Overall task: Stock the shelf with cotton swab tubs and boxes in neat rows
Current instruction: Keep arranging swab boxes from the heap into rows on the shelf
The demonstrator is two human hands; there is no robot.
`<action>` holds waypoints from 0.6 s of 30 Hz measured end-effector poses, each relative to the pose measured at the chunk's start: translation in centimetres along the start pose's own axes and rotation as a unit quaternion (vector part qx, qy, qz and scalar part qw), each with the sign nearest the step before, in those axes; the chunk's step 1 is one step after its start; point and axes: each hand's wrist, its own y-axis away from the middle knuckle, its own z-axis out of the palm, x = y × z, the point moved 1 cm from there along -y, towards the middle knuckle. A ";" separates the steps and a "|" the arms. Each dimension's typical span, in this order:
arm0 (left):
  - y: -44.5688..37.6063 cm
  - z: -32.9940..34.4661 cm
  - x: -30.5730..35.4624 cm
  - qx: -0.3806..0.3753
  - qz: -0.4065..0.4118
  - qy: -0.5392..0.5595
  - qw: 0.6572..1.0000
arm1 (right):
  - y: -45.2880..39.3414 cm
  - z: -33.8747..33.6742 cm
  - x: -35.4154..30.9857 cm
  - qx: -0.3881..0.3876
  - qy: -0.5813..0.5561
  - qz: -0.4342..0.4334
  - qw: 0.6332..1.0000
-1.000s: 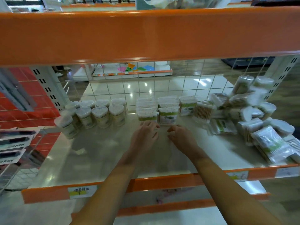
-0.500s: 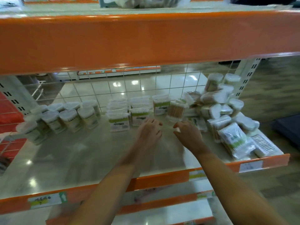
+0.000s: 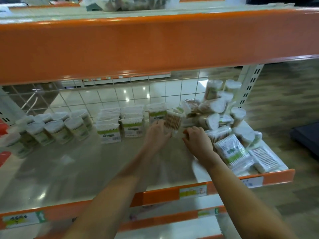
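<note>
The shelf (image 3: pixel 72 169) lay wide and glossy in front of me, its orange front lip carrying a price label (image 3: pixel 193 190), with a white wire grid (image 3: pixel 120 99) closing off the back. Everything else I placed against that shelf. At its right end sat the jumbled pile of cotton swab packs (image 3: pixel 222 116), tubs tipped on their sides and leaning on one another, with a green-labelled bag of swabs (image 3: pixel 232 152) and a flat pack of swabs (image 3: pixel 264 158) lying at the pile's front edge. Toward the shelf's back left stood the round tubs (image 3: pixel 57 128), upright and close together in rows. Along the back centre stood the rectangular boxes (image 3: pixel 119 125), upright in rows, labels facing me. Just right of those boxes, my left hand (image 3: pixel 158 135) was up against a box of wooden-stick swabs (image 3: pixel 172 120), fingers curled on its near side; the box stood tilted between the neat boxes and the pile. My right hand (image 3: pixel 197 141) hung just beside it, over the shelf in front of the pile, fingers loosely bent and apart, holding nothing I could make out through the blur.
</note>
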 end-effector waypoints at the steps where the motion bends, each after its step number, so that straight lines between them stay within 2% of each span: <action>1: -0.4 0.1 0.1 -0.001 -0.021 0.020 1.000 | -0.1 0.1 0.1 -0.002 -0.001 0.000 1.000; 7: -2.6 1.0 0.0 -0.062 -0.128 0.089 0.986 | -0.8 0.7 0.5 -0.026 -0.022 0.008 0.999; 13: -3.2 2.2 0.2 -0.091 -0.152 0.075 0.981 | -1.4 0.9 0.5 -0.053 -0.023 -0.002 0.998; 18: -3.7 3.0 0.4 -0.078 -0.165 0.001 0.983 | -2.0 1.4 0.9 -0.053 -0.025 -0.010 0.998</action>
